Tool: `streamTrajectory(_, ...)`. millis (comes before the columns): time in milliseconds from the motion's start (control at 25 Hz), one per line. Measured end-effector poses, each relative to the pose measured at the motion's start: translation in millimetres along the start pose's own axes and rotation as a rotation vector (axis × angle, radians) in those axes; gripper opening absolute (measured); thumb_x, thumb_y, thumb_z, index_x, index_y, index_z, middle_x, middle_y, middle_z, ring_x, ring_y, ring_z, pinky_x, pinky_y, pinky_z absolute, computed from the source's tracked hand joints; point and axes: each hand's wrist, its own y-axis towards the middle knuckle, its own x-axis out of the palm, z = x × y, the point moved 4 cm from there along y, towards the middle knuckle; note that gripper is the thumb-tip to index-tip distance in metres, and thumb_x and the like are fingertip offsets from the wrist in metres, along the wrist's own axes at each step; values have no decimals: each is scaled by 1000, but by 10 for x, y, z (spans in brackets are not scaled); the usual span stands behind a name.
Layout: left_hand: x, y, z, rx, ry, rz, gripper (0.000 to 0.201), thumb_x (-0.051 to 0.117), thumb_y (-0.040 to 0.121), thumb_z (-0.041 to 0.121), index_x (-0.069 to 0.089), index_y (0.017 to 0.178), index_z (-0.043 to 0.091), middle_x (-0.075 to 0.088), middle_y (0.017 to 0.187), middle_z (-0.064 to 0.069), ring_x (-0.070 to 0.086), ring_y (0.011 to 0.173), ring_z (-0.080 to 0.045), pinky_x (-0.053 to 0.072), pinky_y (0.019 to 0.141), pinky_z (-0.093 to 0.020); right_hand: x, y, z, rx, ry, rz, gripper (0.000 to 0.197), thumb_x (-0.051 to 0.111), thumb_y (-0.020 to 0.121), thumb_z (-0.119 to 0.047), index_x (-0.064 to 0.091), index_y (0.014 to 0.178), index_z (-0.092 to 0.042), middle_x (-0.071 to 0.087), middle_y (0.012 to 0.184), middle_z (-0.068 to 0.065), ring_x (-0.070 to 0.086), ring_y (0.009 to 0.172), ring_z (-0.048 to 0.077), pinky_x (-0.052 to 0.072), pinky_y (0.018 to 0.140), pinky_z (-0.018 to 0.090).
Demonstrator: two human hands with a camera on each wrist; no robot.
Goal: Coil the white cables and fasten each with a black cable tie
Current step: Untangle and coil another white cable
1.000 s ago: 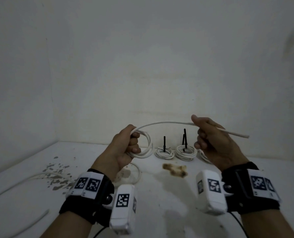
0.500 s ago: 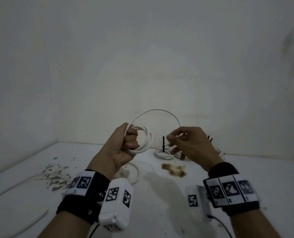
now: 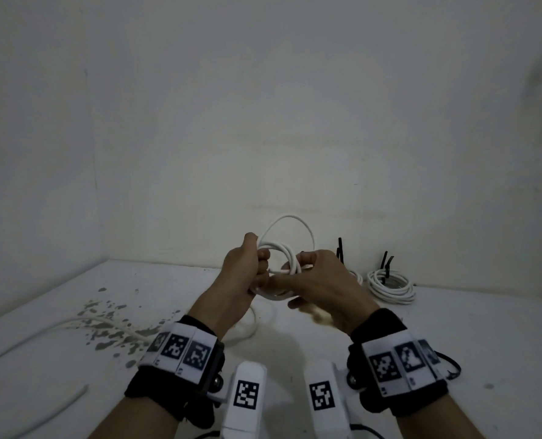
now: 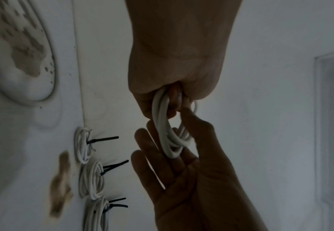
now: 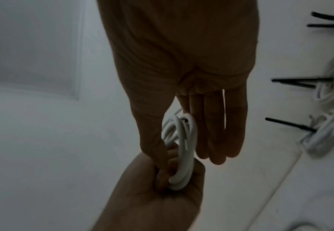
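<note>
Our left hand (image 3: 238, 277) clenches the coiled white cable (image 3: 287, 267) in mid-air above the white table (image 3: 453, 337); our right hand (image 3: 323, 286) pinches its far side, other fingers straight. 3 tied white coils (image 4: 91, 179) line the back wall edge. No writing is readable.

Bare, dim room corner, most likely a makeshift recording or workshop space rather than a furnished home or office. Plain whitish walls (image 3: 263, 122) meet at far left, unadorned. A white work surface (image 3: 453, 343) carries flaked, peeling patches (image 3: 105, 324) at near left and a brown stain (image 4: 60, 184). Finished cable coils (image 3: 390, 285) with black ties (image 3: 386, 263) line the far edge against the wall. A recessed panel or door frame (image 4: 332, 125) shows in the left wrist view.
</note>
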Motion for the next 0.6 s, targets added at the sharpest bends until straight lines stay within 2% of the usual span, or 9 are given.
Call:
streamTrajectory(120,-9,9,4,14,49,-3,40,36,100,31,46,65,15,32,43,7,26,36,-9,26,43,-23,60,-21,-14,-64,-23,20,32,86,71,-17,56,70,-8,66,67,8,67,60,16,56,56,27)
streamTrajectory(200,-44,29,16,3,-15,-17,39,39,100,30,46,65,14,35,47,3,25,36,-9,30,42,-23,109,5,-64,-150,-95,70,25,74,87,-29,63,78,-9,72,73,5,72,64,19,61,58,40)
streamTrajectory(240,-47,35,29,-1,-68,-37,41,40,101,31,44,64,14,33,48,2,24,35,-10,31,41,-22,113,14,-86,-217,-228,129,28,63,94,-39,66,87,-11,73,76,5,73,67,23,61,60,45)
streamTrajectory(320,-53,45,71,-7,-162,-61,49,44,101,44,43,62,15,28,47,3,22,35,-10,33,39,-22,132,4,-132,-341,-616,238,41,39,102,-52,59,120,-21,72,88,4,69,80,28,56,67,44)
streamTrajectory(360,-68,57,78,-9,-193,-67,52,45,98,53,44,62,15,26,46,4,21,35,-10,34,39,-22,141,-16,-139,-353,-799,260,49,29,103,-53,43,141,-26,70,96,4,66,85,29,52,69,41)
streamTrajectory(400,-94,76,87,-13,-228,-64,55,46,94,60,43,62,16,25,46,4,21,35,-10,34,39,-22,131,-39,-153,-340,-909,270,54,21,104,-52,26,153,-29,67,102,4,64,88,29,48,68,39)
streamTrajectory(440,-153,103,96,-17,-270,-45,56,47,90,65,41,62,17,24,46,5,20,34,-10,34,38,-21,111,-44,-164,-326,-961,278,54,17,104,-50,19,156,-33,64,110,4,63,91,28,46,69,38)
streamTrajectory(520,-322,186,105,-14,-340,-2,54,52,88,63,39,61,18,23,45,6,20,33,-9,32,36,-20,100,-61,-229,-398,-882,276,49,21,105,-47,37,150,-35,57,133,0,62,108,25,50,81,39)
streamTrajectory(600,-490,286,111,-14,-403,38,49,54,95,49,37,62,18,22,41,6,19,30,-8,30,33,-18,138,-93,-298,-562,-550,198,39,34,106,-39,64,129,-27,58,137,-1,59,118,18,49,96,42)
